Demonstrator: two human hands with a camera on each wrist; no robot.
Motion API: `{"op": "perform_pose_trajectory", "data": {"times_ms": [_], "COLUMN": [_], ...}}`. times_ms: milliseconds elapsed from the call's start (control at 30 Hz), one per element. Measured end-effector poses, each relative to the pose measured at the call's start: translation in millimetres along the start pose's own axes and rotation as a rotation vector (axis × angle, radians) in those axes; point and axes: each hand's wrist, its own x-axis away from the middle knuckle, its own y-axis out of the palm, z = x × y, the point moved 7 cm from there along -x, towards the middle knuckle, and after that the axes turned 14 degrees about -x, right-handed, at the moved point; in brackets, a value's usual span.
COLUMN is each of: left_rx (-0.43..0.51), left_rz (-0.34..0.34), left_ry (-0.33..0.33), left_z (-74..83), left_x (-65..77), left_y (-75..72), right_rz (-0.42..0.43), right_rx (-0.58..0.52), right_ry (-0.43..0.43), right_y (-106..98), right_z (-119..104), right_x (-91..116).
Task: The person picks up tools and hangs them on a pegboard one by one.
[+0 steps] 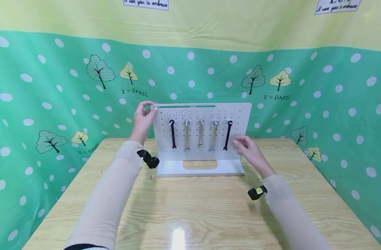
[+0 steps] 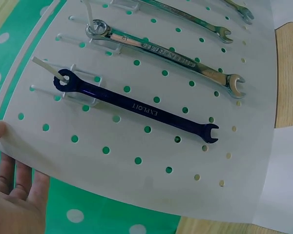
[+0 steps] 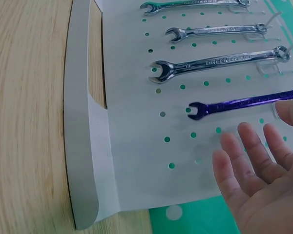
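A white pegboard stand stands upright on the table. My left hand pinches its top left corner, thumb on the front face and the other fingers behind the edge. Beside the board's right edge is my right hand, fingers loosely extended, palm towards the board, holding nothing. Closest to it hangs a dark purple-blue combination wrench. Another dark blue wrench, marked EXPLOIT, hangs on the leftmost hook. Between them hang three silver wrenches, the left, middle and right, ring ends up on hooks.
The pegboard's flat base, with a cut-out, lies on the light wooden table. Close behind and to both sides hangs a green and yellow patterned cloth. A slot runs along the board's top edge.
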Motion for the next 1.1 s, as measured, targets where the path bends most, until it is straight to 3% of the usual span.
{"op": "perform_pose_trajectory", "data": {"times_ms": [267, 467, 933, 1100], "left_rx": [-0.044, -0.057, -0.127, -0.137], "left_rz": [0.036, 0.04, -0.068, -0.078], "left_ry": [0.072, 0.099, 0.025, 0.016], "left_z": [6.3, 1.7, -36.6, -51.4], "left_x": [3.5, 5.5, 18.1, 24.4], "left_y": [-1.4, -4.1, -15.0, -19.5], "right_rz": [-0.012, -0.024, -0.033, -0.03], "right_rx": [0.017, 0.032, 0.059, 0.086], "right_ry": [0.023, 0.006, 0.015, 0.023], "right_y": [-7, -12, -26, -34], "right_z": [5, 9, 16, 19], "right_x": [8, 15, 26, 31]}}
